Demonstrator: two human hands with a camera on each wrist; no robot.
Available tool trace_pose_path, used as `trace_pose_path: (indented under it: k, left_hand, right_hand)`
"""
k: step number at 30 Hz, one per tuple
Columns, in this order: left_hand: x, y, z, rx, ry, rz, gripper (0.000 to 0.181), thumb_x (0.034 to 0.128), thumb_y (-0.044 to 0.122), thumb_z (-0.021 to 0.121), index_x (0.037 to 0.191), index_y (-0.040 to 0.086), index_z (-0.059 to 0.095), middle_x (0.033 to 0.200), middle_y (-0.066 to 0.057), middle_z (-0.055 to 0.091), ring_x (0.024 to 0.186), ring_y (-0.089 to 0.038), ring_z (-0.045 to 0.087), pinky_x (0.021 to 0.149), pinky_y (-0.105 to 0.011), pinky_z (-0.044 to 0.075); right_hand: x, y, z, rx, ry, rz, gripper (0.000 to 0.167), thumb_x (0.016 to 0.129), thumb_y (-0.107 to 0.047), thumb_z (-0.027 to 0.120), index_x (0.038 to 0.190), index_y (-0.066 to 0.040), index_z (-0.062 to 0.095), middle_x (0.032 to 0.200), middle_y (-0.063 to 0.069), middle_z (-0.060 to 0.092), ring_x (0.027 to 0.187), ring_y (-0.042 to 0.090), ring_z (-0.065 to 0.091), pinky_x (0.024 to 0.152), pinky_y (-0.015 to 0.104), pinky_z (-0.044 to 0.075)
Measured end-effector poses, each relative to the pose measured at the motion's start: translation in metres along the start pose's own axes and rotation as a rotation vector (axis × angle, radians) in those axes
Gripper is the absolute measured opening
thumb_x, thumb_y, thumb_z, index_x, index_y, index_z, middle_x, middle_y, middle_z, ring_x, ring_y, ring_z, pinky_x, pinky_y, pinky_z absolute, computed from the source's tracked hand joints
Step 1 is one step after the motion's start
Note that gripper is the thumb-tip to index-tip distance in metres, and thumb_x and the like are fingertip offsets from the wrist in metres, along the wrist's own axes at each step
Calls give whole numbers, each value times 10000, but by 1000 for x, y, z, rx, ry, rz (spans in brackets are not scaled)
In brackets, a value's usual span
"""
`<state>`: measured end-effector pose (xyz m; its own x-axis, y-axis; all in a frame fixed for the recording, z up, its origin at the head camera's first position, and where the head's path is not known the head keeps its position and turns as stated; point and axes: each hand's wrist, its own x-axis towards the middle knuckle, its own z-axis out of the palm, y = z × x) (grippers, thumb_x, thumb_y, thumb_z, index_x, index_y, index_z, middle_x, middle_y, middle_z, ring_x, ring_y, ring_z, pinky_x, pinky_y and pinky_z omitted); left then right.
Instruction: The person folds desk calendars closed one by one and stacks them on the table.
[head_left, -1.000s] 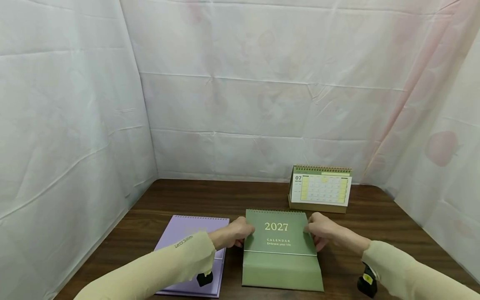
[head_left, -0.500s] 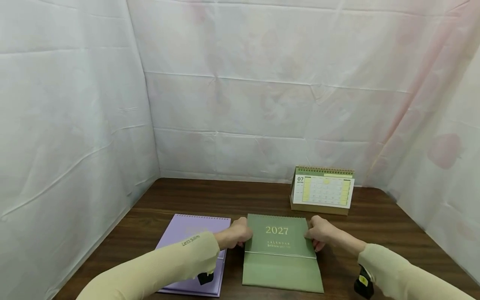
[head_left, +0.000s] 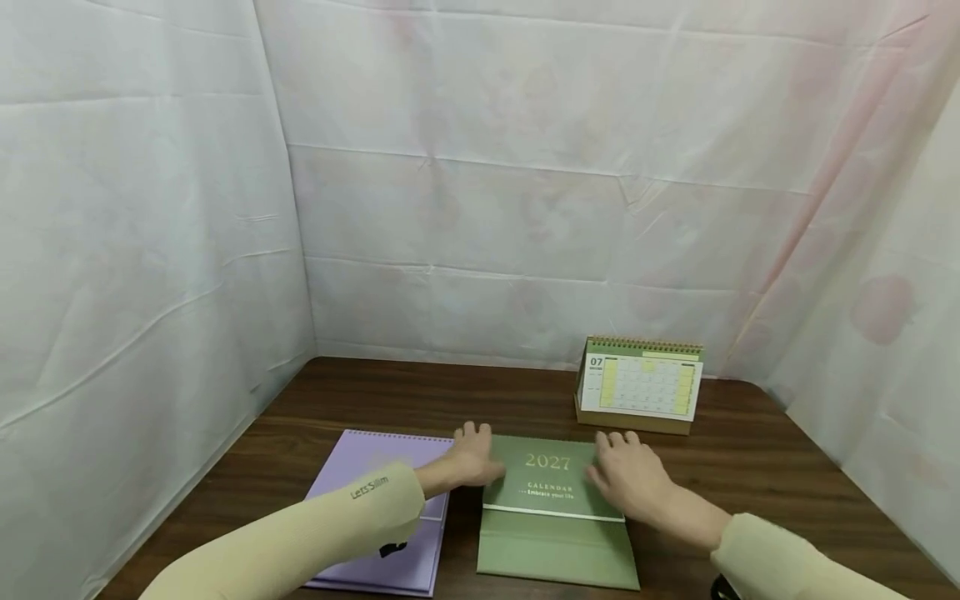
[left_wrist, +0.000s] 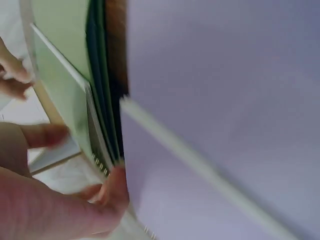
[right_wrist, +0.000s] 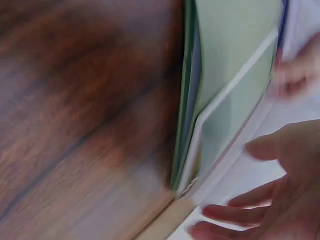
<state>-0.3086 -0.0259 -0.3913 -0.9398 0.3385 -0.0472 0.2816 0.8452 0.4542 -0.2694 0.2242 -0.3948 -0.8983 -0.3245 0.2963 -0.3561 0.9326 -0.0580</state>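
Observation:
A green 2027 desk calendar (head_left: pixel 551 479) lies folded low on the table, its spiral binding at the far edge. My left hand (head_left: pixel 471 458) is at its upper left corner, fingers stretched forward; the left wrist view shows the thumb over the cover and the fingers (left_wrist: pixel 117 190) beside the binding. Over the right edge hovers my right hand (head_left: pixel 633 479), fingers spread and apart from the calendar in the right wrist view. A purple calendar (head_left: pixel 405 558) lies flat to the left, partly under my left forearm.
A standing desk calendar (head_left: pixel 641 387) with a month page showing is at the back right. The dark wooden table (head_left: pixel 420 387) is bordered by pale cloth (head_left: pixel 465 208) at the back and sides.
Both hands have let go of the green calendar's sides and their fingers have straightened. The right hand has risen over the cover's edge. The calendar's cover has settled slightly lower.

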Motion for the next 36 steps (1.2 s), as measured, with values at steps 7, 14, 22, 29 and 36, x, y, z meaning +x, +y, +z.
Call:
trace_pose_path:
  k: [7, 14, 22, 29, 36]
  left_hand:
    - [-8, 4, 5, 330, -272, 332, 1076, 785, 744, 562, 1569, 213, 49, 1642, -54, -57, 1513, -309, -47, 1188, -599, 36]
    - [-9, 8, 19, 378, -360, 371, 1153, 754, 773, 567, 1558, 249, -72, 1636, -19, -122, 1508, -257, -133, 1178, -612, -36]
    - [-6, 7, 25, 404, -402, 341, 1167, 728, 778, 594, 1553, 296, -77, 1635, 12, -135, 1509, -259, -130, 1174, -622, -26]
    - [-3, 8, 26, 407, -404, 344, 1163, 738, 777, 584, 1552, 288, -87, 1630, 3, -156, 1503, -265, -156, 1172, -620, -49]
    - [-6, 6, 29, 417, -407, 328, 1166, 730, 782, 588, 1552, 297, -82, 1631, 13, -153, 1509, -256, -137, 1175, -618, -32]
  right_hand:
    - [-22, -23, 14, 48, -186, -159, 869, 925, -689, 361, 1525, -69, 252, 1609, 190, 133, 1463, 469, 110, 1032, 760, 206]
    - [-30, -26, 34, 126, -281, -151, 863, 939, -655, 377, 1548, -89, 145, 1618, 200, 35, 1471, 475, 37, 996, 813, 122]
    - [-30, -27, 42, 126, -335, -122, 889, 925, -699, 331, 1549, -95, 142, 1617, 202, 44, 1477, 461, 16, 1011, 808, 76]
    - [-29, -25, 43, 99, -336, -118, 875, 934, -695, 306, 1550, -97, 136, 1619, 197, 29, 1478, 459, 4, 1022, 801, 60]
    - [-31, -27, 44, 100, -336, -120, 867, 937, -688, 311, 1550, -100, 137, 1619, 196, 28, 1477, 463, 7, 1021, 802, 62]
